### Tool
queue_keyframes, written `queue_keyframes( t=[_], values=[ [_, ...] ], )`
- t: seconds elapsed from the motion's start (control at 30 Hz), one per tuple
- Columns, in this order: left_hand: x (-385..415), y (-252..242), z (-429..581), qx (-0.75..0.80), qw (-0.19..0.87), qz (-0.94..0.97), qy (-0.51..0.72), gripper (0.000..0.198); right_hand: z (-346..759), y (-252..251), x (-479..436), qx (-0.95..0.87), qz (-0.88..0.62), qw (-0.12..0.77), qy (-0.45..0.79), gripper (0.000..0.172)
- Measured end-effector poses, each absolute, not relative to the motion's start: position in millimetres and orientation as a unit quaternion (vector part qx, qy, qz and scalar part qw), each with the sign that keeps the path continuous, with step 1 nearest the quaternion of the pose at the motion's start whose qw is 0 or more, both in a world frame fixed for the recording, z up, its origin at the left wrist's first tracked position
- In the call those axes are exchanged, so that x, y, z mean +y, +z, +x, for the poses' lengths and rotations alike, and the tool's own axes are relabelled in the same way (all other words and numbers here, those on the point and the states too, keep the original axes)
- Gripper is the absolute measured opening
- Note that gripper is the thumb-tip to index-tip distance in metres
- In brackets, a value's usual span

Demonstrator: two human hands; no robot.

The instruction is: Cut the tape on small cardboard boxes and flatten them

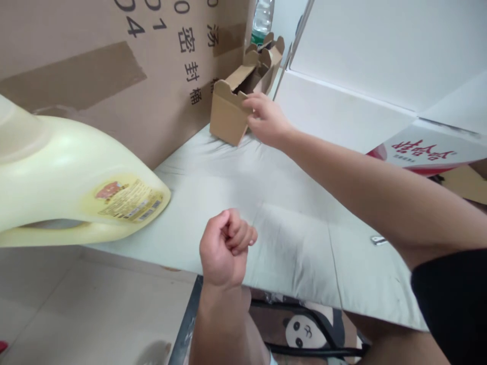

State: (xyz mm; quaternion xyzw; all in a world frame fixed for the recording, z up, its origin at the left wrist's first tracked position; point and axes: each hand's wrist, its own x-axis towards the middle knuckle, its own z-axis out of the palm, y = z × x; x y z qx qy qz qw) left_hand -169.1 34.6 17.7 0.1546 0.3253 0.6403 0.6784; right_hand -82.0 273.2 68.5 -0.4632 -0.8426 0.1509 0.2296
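At the back of the table stands a small open-topped brown cardboard box (229,114), its scalloped flaps raised. My right hand (266,119) reaches across to its near right corner, with thumb and fingers closed on the edge. My left hand (226,248) hovers over the table's front edge, palm up and fingers curled into a loose fist. Nothing shows inside that fist. A pale cloth covers the table (281,233) beneath both hands.
Left stands a large pale yellow jug (76,167) with a label. A big taped carton (160,101) rises behind. A water bottle (262,20) is beyond the small box. On the right are a small metal object (378,240) and a red-and-white printed box (422,154).
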Motion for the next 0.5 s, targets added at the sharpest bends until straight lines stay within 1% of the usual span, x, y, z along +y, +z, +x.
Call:
queue_keyframes(
  t=[0.07,0.13,0.2,0.23,0.3,0.4,0.5],
  values=[
    [32.5,18.8,-169.6,0.354,0.629,0.137,0.678,0.046,-43.9,65.2,237.4,-0.837,-0.453,0.252,0.173,0.042],
    [29.9,19.1,-171.2,0.389,0.546,0.107,0.734,0.039,1.9,63.0,198.9,-0.816,-0.403,0.335,0.244,0.045],
    [28.1,18.2,-173.4,0.417,0.471,0.102,0.771,0.033,49.3,63.2,158.3,-0.791,-0.365,0.417,0.260,0.037],
    [28.1,17.2,-173.9,0.425,0.449,0.115,0.778,0.032,71.4,64.3,137.9,-0.773,-0.376,0.453,0.239,0.032],
    [30.3,14.4,-171.3,0.434,0.438,0.160,0.771,0.030,109.2,68.0,99.3,-0.725,-0.398,0.538,0.163,0.030],
    [38.9,9.3,-152.5,0.435,0.420,0.210,0.768,0.028,146.3,71.6,55.9,-0.636,-0.483,0.586,0.141,0.026],
    [46.8,6.0,-118.7,0.429,0.410,0.265,0.760,0.018,167.5,64.3,35.3,-0.582,-0.497,0.629,0.134,0.021]
  ],
)
